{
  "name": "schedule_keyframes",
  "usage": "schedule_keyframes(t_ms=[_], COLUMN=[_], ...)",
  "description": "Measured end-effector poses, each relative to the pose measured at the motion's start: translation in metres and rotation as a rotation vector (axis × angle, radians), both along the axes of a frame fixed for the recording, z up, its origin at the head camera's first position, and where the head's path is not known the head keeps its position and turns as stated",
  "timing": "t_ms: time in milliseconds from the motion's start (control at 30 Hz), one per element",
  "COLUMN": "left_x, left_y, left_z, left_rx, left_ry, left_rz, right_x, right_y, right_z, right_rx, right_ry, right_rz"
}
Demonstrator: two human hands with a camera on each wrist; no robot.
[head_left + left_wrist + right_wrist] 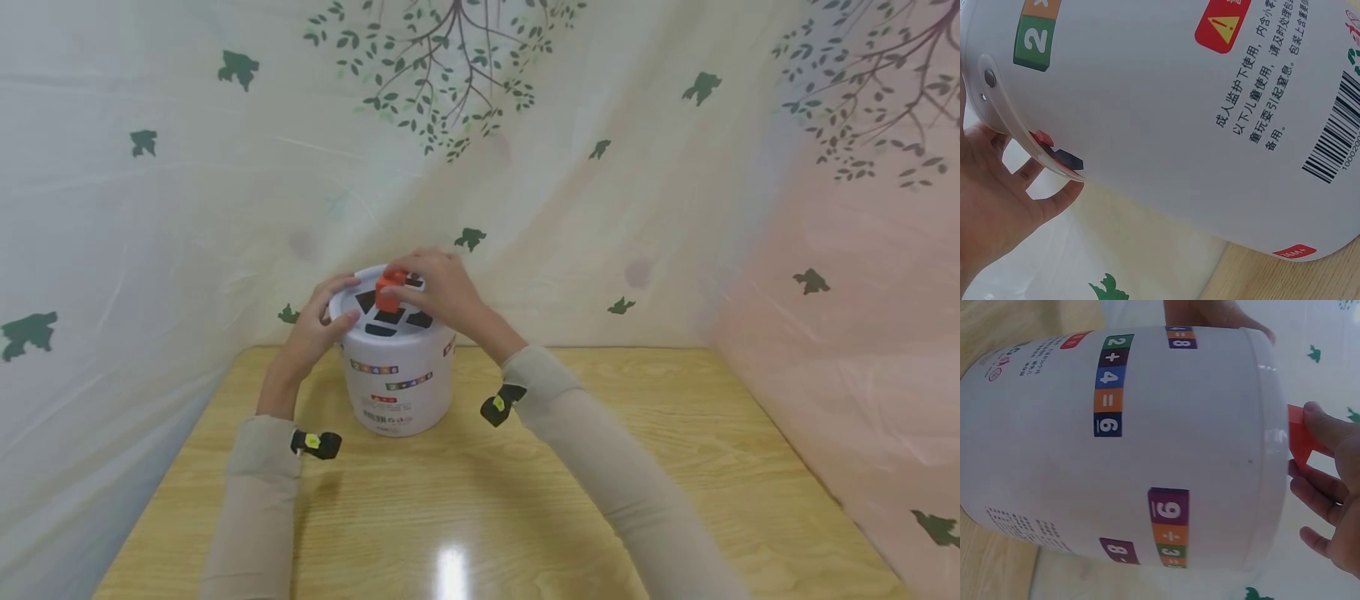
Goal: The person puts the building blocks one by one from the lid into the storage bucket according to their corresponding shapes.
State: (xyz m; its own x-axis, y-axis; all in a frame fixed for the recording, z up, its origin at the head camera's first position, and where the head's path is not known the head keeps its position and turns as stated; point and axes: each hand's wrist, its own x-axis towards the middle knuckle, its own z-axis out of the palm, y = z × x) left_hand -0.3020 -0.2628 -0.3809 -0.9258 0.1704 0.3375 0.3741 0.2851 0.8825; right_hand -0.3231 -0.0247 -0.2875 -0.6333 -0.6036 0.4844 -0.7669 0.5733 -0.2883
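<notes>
A white bucket [399, 385] stands upright, its lid [384, 334] pierced with dark cut-out shapes. My left hand [317, 321] grips the rim at the left side, the thumb lying over the lid's edge. The left wrist view shows that hand's fingers [1060, 201] by the bucket's pale handle [1015, 128]. Between thumb and fingers, my right hand [448, 293] pinches an orange-red block [387, 293] upright at the lid's cut-outs. In the right wrist view the block [1297, 432] sticks out above the lid; whether part of it is inside a hole is hidden.
The bucket is on a wood-grain table [540, 492], near its back edge. A pale curtain [570, 208] printed with leaves and birds hangs behind and at both sides. Small black cameras [321, 445] are strapped at both wrists.
</notes>
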Motion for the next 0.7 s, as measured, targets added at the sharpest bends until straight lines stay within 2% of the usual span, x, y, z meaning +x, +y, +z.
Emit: schedule_keyframes(t_ms=[167, 333, 700], left_x=[0.0, 0.001, -0.001], left_y=[0.0, -0.001, 0.0], left_z=[0.0, 0.0, 0.0], left_rx=[-0.01, -0.004, 0.006], left_ry=[-0.008, -0.008, -0.012], left_rz=[0.003, 0.001, 0.003], right_x=[-0.007, -0.011, -0.017], right_y=[-0.009, -0.017, -0.03], right_z=[-0.007, -0.012, -0.017], right_rx=[-0.039, 0.008, 0.088], right_ry=[-0.076, -0.126, -0.071], right_rz=[0.015, -0.028, -0.099])
